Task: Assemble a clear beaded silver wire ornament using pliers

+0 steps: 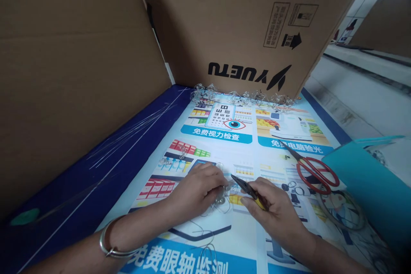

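Observation:
My left hand (201,186) is closed in a pinch on a small piece of bent wire with clear beads (221,199), thin wire ends sticking out around the fingertips. In my right hand (276,205) is a pair of pliers (245,186) with dark jaws and a yellow-and-black handle. The jaw tips point up and left, close to the wire piece; I cannot make out whether they touch it. Below my left hand, loose bent wires (208,254) lie on the printed sheet (244,233). A few clear beads (182,152) rest on the sheet above my left hand.
Red-handled scissors (316,173) and a coil of wire (343,212) lie at the right, by a teal box or bag (372,171). Many wire pieces (244,96) line the back edge. Tall cardboard walls (224,21) stand behind and left; thin straight wires (135,132) lie at left.

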`<state>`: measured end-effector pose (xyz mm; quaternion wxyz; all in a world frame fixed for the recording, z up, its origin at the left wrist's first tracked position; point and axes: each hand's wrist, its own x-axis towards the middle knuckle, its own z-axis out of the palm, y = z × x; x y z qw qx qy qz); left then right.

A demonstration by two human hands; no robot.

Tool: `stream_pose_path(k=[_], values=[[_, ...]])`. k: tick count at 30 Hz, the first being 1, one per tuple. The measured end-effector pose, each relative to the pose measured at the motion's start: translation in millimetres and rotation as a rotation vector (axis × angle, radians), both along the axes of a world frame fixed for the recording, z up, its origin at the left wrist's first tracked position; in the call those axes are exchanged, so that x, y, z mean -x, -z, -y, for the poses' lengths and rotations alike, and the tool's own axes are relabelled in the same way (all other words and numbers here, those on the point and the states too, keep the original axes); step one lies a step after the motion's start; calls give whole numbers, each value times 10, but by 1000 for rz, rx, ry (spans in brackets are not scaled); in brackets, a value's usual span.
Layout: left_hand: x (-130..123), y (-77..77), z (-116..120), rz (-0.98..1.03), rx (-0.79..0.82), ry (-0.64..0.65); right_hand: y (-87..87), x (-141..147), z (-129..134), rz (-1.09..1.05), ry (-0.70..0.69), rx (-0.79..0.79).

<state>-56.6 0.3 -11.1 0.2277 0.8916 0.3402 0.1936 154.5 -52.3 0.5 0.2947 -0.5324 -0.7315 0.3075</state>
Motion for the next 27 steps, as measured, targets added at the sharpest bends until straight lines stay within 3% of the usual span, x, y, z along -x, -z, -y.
stream_pose_path(k=[14, 20, 23, 27], values=[[27, 27, 26, 1, -12, -7, -19, 2, 11, 1, 2, 14], [60, 0, 63, 113, 25, -24, -24, 11, -6, 8, -1, 6], [119, -17, 52, 220, -17, -88, -37, 18, -10, 11, 4, -1], [210, -23, -35, 234, 4, -269, -47, 19, -1, 0, 7, 5]])
